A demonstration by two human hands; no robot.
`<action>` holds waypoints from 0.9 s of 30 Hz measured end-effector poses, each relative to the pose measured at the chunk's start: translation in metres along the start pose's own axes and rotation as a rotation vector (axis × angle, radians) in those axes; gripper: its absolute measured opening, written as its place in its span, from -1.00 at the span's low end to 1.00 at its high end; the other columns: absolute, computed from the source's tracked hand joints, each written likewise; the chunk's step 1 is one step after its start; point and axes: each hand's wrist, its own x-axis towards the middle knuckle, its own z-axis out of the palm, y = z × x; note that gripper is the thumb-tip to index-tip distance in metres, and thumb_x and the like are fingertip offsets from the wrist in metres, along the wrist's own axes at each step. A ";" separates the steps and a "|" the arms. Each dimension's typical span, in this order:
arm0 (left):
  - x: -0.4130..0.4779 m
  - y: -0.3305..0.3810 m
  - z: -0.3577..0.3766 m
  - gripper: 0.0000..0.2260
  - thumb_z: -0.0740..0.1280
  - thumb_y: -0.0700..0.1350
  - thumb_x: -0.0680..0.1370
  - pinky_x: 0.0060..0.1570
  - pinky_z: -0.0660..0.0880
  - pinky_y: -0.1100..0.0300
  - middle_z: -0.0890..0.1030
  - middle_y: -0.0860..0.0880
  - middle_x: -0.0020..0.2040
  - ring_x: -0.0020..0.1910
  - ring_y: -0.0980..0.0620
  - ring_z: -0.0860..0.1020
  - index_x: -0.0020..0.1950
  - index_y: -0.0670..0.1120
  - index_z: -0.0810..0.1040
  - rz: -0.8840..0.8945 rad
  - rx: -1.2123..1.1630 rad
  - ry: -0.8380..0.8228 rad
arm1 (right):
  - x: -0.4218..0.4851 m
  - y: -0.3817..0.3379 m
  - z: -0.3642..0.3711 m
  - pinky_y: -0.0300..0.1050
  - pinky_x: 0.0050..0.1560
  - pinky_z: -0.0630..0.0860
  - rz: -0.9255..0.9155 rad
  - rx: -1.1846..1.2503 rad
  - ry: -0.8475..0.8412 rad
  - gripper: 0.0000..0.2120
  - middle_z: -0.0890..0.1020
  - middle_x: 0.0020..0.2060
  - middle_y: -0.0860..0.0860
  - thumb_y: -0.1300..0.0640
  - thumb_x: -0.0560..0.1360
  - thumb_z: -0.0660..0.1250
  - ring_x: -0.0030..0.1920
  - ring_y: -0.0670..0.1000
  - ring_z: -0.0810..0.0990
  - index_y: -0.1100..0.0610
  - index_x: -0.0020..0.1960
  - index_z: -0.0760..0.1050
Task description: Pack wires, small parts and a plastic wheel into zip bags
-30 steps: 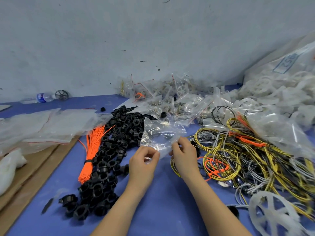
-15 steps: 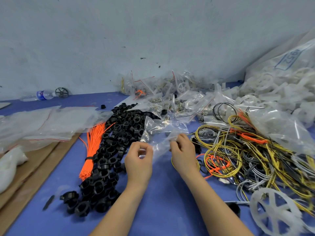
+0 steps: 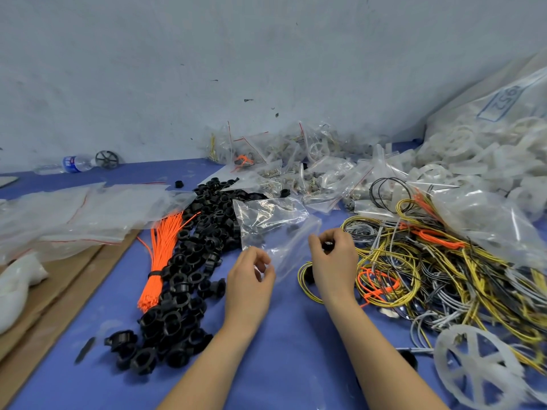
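Dozens of filled bags (image 3: pixel 284 161) lie heaped by the wall — yet loose wires (image 3: pixel 444 261) and a plastic wheel (image 3: pixel 479 365) remain on the surface. Left hand (image 3: pixel 251 279) and right hand (image 3: pixel 334 258) pinch an empty zip bag (image 3: pixel 272 223) between their fingers — its mouth parting.

This looks like a small assembly or packing workshop. A blue-covered work table (image 3: pixel 281 365) set against a scuffed, bare grey wall (image 3: pixel 266 54) carries bulk stock: a heap of identical black plastic ring parts (image 3: pixel 189 261) left of centre, a tied bundle of orange wires (image 3: pixel 158 261) beside it, a tangle of yellow, grey and orange wire loops (image 3: pixel 429 267) toward the right edge, and a big clear sack of white plastic wheels (image 3: pixel 488 149) in the far right corner. Filled small clear zip bags (image 3: pixel 296 164) pile along the back edge, and flat empty ones (image 3: pixel 74 211) lie stacked at the left edge over brown cardboard sheets (image 3: pixel 44 306).
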 end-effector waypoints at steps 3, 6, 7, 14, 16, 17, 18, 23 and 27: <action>-0.001 0.003 0.000 -0.67 0.39 -0.31 0.46 -0.33 0.31 0.36 0.47 0.05 -0.33 -0.42 0.14 0.38 -0.24 0.10 0.36 0.044 0.023 0.018 | -0.006 -0.018 -0.003 -0.26 -0.23 0.31 -0.289 0.023 0.082 -0.90 0.45 -0.21 0.06 0.38 0.39 0.31 -0.28 -0.02 0.40 0.22 -0.20 0.44; -0.002 0.005 0.000 -0.70 0.40 -0.30 0.46 -0.34 0.30 0.37 0.47 0.05 -0.34 -0.41 0.13 0.37 -0.22 0.07 0.39 0.062 0.018 0.031 | -0.018 -0.037 -0.001 -0.30 -0.25 0.38 -0.565 0.105 -0.024 -0.85 0.48 -0.20 0.08 0.45 0.31 0.23 -0.25 -0.05 0.43 0.27 -0.18 0.47; -0.002 0.005 0.000 -0.72 0.40 -0.30 0.45 -0.36 0.29 0.37 0.47 0.05 -0.36 -0.41 0.12 0.37 -0.22 0.05 0.40 0.064 0.013 0.033 | -0.022 -0.040 0.001 -0.28 -0.24 0.39 -0.615 0.101 -0.089 -0.84 0.49 -0.20 0.08 0.46 0.32 0.22 -0.24 -0.04 0.44 0.27 -0.18 0.48; -0.006 0.006 -0.001 -0.80 0.34 -0.20 0.55 -0.49 0.46 0.00 0.55 -0.03 -0.40 -0.49 -0.11 0.51 -0.15 0.06 0.39 -0.017 -0.116 0.071 | -0.033 -0.036 0.006 0.08 -0.32 0.43 -0.496 -0.051 -0.263 -0.89 0.53 -0.27 0.07 0.26 0.37 0.15 -0.32 0.15 0.46 0.20 -0.13 0.41; -0.006 0.009 -0.001 -0.79 0.30 -0.17 0.58 -0.56 0.45 0.00 0.55 -0.02 -0.40 -0.56 -0.08 0.49 -0.15 0.11 0.37 -0.040 -0.161 0.102 | -0.031 -0.032 0.005 0.06 -0.35 0.42 -0.468 -0.155 -0.249 -0.94 0.54 -0.31 0.09 0.24 0.40 0.22 -0.32 0.22 0.49 0.18 -0.12 0.40; -0.006 0.011 -0.001 -0.78 0.29 -0.17 0.59 -0.56 0.45 -0.02 0.54 -0.02 -0.41 -0.57 -0.09 0.48 -0.15 0.13 0.37 -0.033 -0.171 0.109 | -0.029 -0.031 0.005 0.06 -0.33 0.41 -0.470 -0.218 -0.253 -0.95 0.56 -0.29 0.09 0.23 0.43 0.26 -0.29 0.24 0.51 0.19 -0.11 0.43; -0.007 0.013 -0.001 -0.77 0.29 -0.17 0.59 -0.54 0.47 -0.06 0.54 -0.01 -0.41 -0.56 -0.10 0.48 -0.14 0.13 0.37 -0.018 -0.174 0.113 | -0.028 -0.030 0.005 0.06 -0.28 0.42 -0.470 -0.277 -0.267 -0.95 0.60 -0.23 0.10 0.21 0.47 0.29 -0.24 0.25 0.53 0.19 -0.08 0.47; -0.011 0.017 -0.002 -0.80 0.29 -0.16 0.59 -0.41 0.47 -0.07 0.55 0.04 -0.32 -0.48 -0.11 0.48 -0.12 0.12 0.38 0.009 -0.172 0.130 | -0.019 -0.037 -0.002 -0.11 -0.13 0.38 -0.453 -0.290 -0.204 -0.86 0.65 -0.10 0.05 0.23 0.46 0.29 -0.19 0.14 0.59 0.21 -0.02 0.58; -0.010 0.017 -0.001 -0.78 0.28 -0.15 0.59 -0.43 0.45 -0.06 0.53 0.01 -0.30 -0.49 -0.14 0.48 -0.14 0.15 0.36 0.007 -0.191 0.125 | 0.023 -0.049 -0.009 -0.27 -0.34 0.31 -0.343 0.020 0.259 -0.90 0.47 -0.43 -0.12 0.18 0.43 0.20 -0.42 -0.12 0.45 0.11 -0.23 0.46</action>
